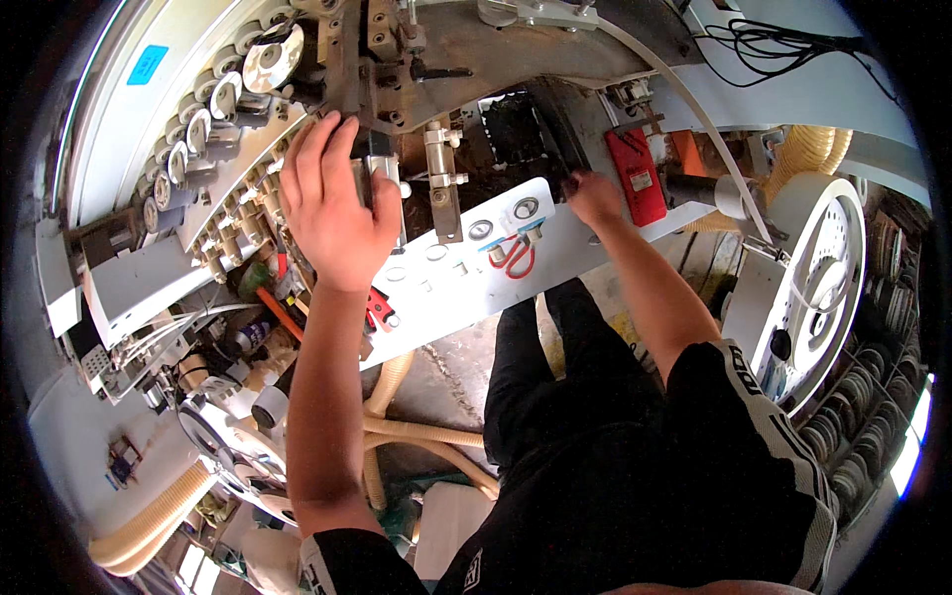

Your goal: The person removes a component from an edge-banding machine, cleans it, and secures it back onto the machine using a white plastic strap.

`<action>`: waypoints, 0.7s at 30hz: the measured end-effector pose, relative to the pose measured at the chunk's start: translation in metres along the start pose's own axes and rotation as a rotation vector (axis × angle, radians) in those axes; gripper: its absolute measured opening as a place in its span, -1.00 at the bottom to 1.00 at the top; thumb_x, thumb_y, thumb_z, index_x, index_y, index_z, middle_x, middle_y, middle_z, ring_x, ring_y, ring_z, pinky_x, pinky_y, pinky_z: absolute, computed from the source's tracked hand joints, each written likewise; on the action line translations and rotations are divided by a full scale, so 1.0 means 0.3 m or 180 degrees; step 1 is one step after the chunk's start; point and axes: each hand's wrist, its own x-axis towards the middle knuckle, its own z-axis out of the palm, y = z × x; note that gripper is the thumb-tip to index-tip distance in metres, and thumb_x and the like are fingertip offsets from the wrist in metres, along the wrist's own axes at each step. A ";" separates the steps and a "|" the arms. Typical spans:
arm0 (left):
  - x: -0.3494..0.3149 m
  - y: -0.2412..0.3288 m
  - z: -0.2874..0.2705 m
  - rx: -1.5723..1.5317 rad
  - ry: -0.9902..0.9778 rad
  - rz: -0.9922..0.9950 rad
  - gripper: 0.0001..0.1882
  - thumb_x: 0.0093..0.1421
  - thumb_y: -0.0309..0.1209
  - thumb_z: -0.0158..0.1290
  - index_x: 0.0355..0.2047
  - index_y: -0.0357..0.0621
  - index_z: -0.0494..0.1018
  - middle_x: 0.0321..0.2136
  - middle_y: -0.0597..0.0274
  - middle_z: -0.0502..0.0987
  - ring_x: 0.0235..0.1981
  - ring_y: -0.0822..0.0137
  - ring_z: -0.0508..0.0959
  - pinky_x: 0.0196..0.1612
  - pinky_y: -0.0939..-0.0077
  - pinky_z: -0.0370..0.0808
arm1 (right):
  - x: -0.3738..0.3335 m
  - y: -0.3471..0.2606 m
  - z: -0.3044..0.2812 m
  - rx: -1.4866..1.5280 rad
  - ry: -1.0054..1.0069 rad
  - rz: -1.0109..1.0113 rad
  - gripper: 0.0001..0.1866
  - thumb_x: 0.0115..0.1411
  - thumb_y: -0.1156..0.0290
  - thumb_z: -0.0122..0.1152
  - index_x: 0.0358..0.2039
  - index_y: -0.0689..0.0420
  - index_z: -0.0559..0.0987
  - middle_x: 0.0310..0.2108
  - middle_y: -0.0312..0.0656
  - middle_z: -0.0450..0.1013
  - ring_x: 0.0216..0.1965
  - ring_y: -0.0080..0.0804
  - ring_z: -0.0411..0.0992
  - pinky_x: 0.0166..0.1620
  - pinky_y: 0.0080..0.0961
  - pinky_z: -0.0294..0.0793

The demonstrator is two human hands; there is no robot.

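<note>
Long, dark, straight bar sits just beyond that flat white gauge panel, slanting away leftward from the nearer right hand (curled, can't tell if clamped); left hand flat, thumb apart, past the panel's left end.

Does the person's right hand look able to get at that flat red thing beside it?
Probably yes: the flat red thing lies just to the right of the right hand, and nothing visible stands between them. Whether the hand is already gripping something is unclear.
</note>
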 end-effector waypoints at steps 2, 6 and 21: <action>-0.031 0.023 -0.011 -0.0039 0.0129 0.0021 -0.44 0.11 -0.45 0.17 0.16 -0.18 0.45 0.19 0.06 0.46 0.22 -0.08 0.41 0.30 0.03 0.29 | 0.045 -0.039 -0.081 0.0513 0.0112 -0.0044 -0.65 0.20 0.00 0.23 -0.24 -0.01 0.70 -0.30 -0.02 0.64 -0.26 0.06 0.62 -0.21 0.00 0.63; -0.294 0.352 0.097 -0.1635 -0.0373 -0.0567 -0.44 0.08 -0.50 0.21 0.14 -0.24 0.45 0.14 -0.07 0.51 0.19 -0.07 0.48 0.29 0.06 0.34 | 0.064 -0.021 -0.243 0.0681 -0.0030 -0.0382 -0.66 0.21 -0.02 0.26 -0.26 -0.02 0.70 -0.44 -0.03 0.61 -0.33 0.03 0.61 -0.25 0.01 0.61; -0.277 0.508 0.512 -0.1579 -0.0910 -0.1675 -0.73 0.28 -0.40 0.12 -0.03 -0.16 0.54 -0.08 -0.08 0.64 -0.04 -0.06 0.64 0.04 0.16 0.57 | -0.088 0.121 -0.448 0.1202 -0.0031 -0.0457 -0.65 0.20 0.09 0.39 -0.29 0.16 0.65 -0.44 0.06 0.57 -0.37 0.05 0.61 -0.36 -0.13 0.55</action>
